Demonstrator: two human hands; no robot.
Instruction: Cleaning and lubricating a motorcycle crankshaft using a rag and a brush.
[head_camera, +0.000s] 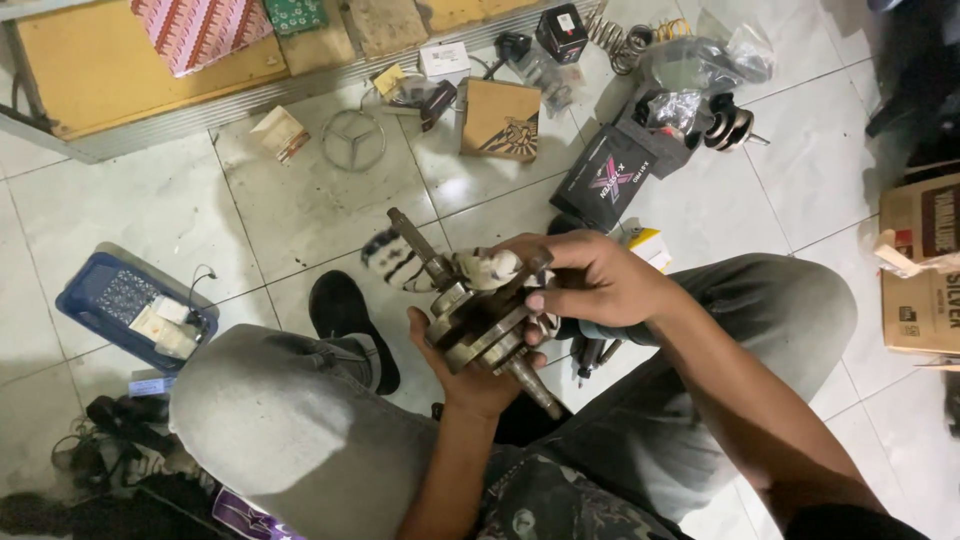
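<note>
The person sits on the tiled floor (300, 200) with knees raised, so the work stays over the lap at centre frame. The left hand (462, 372) comes up from below and cups a metal crankshaft (478, 322); palm and fingers close around its round webs, carrying the weight. One shaft end points toward the upper left of the frame, the other toward the lower right, which leaves both ends free of the grip.

The right hand (590, 280) reaches in from the right and clenches a patterned rag (430, 265) against the top of the crankshaft. The fingers curl over the cloth and press it onto the metal; a loose end of the rag trails along the upper shaft.

Loose stock lies spread within arm's reach on the floor. A black carton (610, 180) and a brown box (498, 120) sit in the upper centre, with coil springs (622, 40) and clear bags (710, 55) behind them. A three-spoked metal ring (353, 139) lies flat at upper centre-left. A blue tray (135, 310) holding small items rests at mid left. A large cardboard box (925, 265) stands at the right edge.
</note>
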